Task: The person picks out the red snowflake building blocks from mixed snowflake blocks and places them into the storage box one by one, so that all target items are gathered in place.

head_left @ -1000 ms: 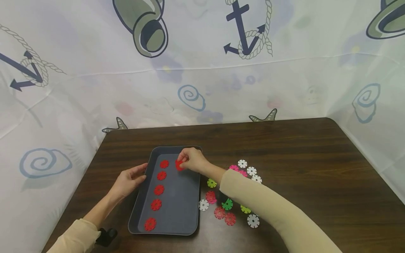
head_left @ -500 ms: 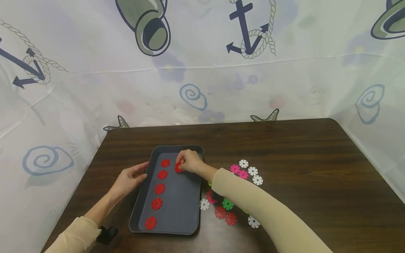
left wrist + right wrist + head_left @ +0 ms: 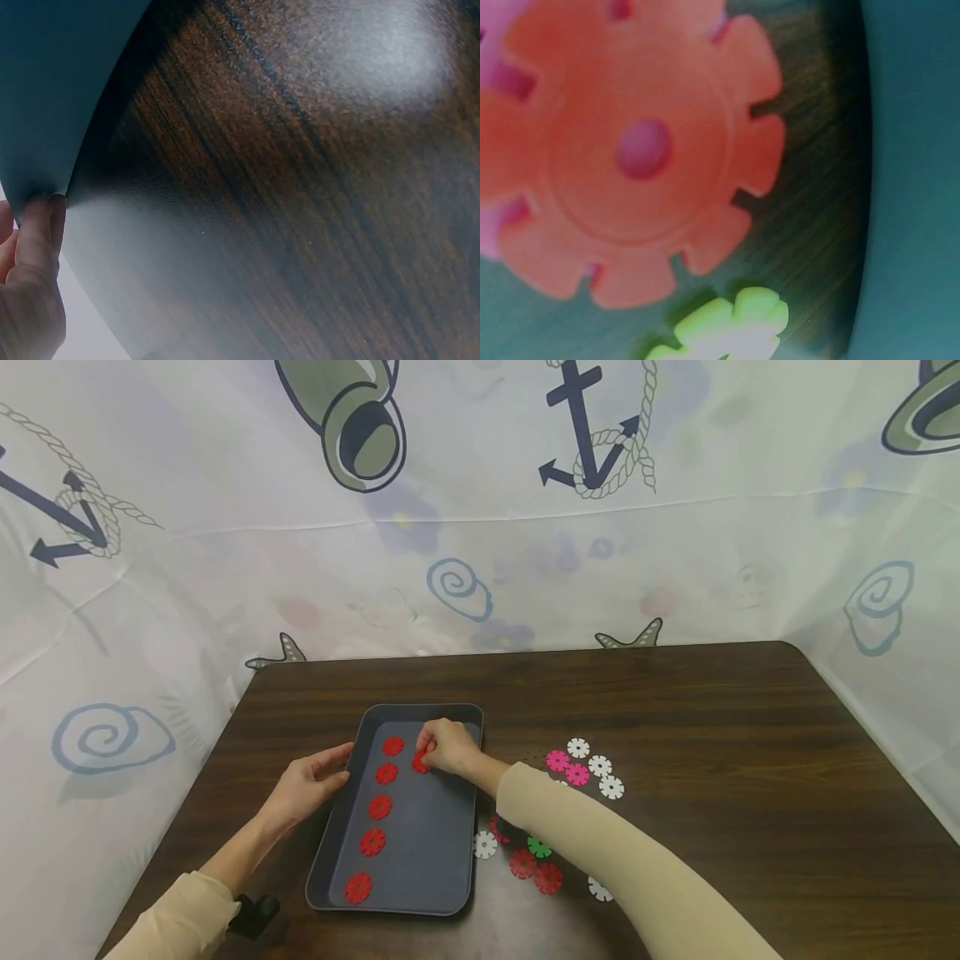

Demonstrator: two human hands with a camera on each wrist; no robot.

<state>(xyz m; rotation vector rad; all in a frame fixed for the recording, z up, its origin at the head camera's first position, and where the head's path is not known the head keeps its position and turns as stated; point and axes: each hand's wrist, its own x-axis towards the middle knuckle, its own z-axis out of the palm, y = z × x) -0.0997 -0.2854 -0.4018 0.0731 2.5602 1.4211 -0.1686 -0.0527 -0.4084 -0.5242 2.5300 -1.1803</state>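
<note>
A dark grey tray lies on the table, with a column of several red notched discs along its left side. My right hand pinches another red notched disc close over the tray floor, to the right of the column's far end. Fingers hide part of that disc. At the tray's left edge, the fingertips of my left hand touch the wall. In the left wrist view, the left hand's straight fingers rest against the tray's outer side.
Loose notched discs lie right of the tray: white discs, pink discs, a green disc and red discs. My right sleeve covers some. A yellow-green disc shows in the right wrist view. Patterned cloth hangs behind the table.
My right hand, pinching the red disc, has shifted slightly toward me and left over the tray. My left hand stays at the tray's edge.
</note>
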